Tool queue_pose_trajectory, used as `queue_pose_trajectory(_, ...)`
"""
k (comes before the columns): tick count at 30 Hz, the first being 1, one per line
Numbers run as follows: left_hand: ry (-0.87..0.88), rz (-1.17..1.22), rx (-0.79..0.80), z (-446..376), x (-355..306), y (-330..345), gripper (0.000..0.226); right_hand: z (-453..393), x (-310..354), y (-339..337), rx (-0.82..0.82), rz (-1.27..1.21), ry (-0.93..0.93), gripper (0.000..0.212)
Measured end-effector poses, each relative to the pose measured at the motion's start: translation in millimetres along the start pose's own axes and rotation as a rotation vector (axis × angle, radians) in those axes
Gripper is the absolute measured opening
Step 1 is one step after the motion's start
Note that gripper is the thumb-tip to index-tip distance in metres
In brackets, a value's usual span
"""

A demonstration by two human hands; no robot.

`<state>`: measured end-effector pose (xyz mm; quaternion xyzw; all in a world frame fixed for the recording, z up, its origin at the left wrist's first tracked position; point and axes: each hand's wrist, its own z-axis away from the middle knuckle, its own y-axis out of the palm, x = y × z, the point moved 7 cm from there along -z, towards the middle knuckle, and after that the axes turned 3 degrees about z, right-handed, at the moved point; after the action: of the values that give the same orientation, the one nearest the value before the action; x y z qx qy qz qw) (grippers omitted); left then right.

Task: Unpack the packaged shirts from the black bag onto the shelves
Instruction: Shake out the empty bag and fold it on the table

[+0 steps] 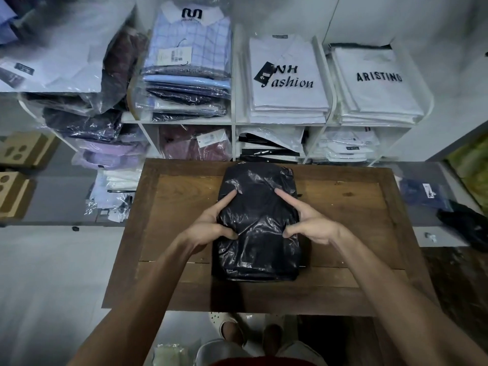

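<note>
Your left hand (211, 223) and right hand (310, 223) each pinch a side of the crinkly black plastic bag (257, 223), mid-bench on the dark wooden bench (356, 233).

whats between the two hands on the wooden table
In the head view, the crinkled black plastic bag lies between the left hand and right hand; both pinch its top film, on the brown wooden table.

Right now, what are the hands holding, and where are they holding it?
Both hands hold the black bag on the wooden table: left hand at its left edge, right hand at its right edge, thumbs and forefingers pressing the top.
</note>
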<state>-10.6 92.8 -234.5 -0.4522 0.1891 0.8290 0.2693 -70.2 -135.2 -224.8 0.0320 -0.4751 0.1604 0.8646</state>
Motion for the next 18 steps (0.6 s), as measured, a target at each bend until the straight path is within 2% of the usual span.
queue_pose_trajectory(2, 0.074, -0.040, -0.079, -2.1, -23.2, -1.5, 0.120, -4.2, 17.8, -11.6, -0.072, 0.077, -0.030, 0.116)
queue_pose_trajectory(4, 0.215, -0.130, -0.271, -5.0, -54.5, -11.2, 0.118, -10.3, 39.8, -29.0, -0.179, 0.153, -0.082, 0.118)
queue_pose_trajectory(7, 0.402, -0.422, -0.581, -6.9, -97.5, -20.6, 0.097, -11.0, 87.1, -52.3, -0.419, 0.321, -0.283, 0.108)
queue_pose_trajectory(9, 0.482, -0.546, -0.721, -3.4, -110.1, -17.4, 0.081, -3.3, 103.6, -54.9, -0.527, 0.374, -0.372, 0.106)
queue_pose_trajectory(10, 0.506, -0.522, -0.711, -1.7, -110.0, -12.0, 0.075, 1.6, 103.2, -52.7, -0.554, 0.411, -0.380, 0.107)
queue_pose_trajectory(11, 0.488, -0.397, -0.637, -3.3, -100.1, -9.1, 0.072, 6.4, 98.3, -47.8, -0.562, 0.445, -0.378, 0.109)
queue_pose_trajectory(14, 0.234, 0.102, -0.395, 0.5, -44.8, -3.3, 0.066, 12.0, 54.6, -31.1, -0.475, 0.456, -0.327, 0.112)
queue_pose_trajectory(16, 0.049, 0.242, -0.370, 6.1, -12.3, -5.5, 0.089, 13.7, 27.5, -19.8, -0.363, 0.334, -0.289, 0.106)
queue_pose_trajectory(17, -0.005, 0.258, -0.350, 7.8, -3.8, -4.9, 0.102, 13.6, 17.4, -15.5, -0.315, 0.246, -0.260, 0.099)
queue_pose_trajectory(18, -0.026, 0.246, -0.316, 10.1, -1.7, -2.4, 0.105, 14.7, 11.5, -11.3, -0.286, 0.188, -0.228, 0.089)
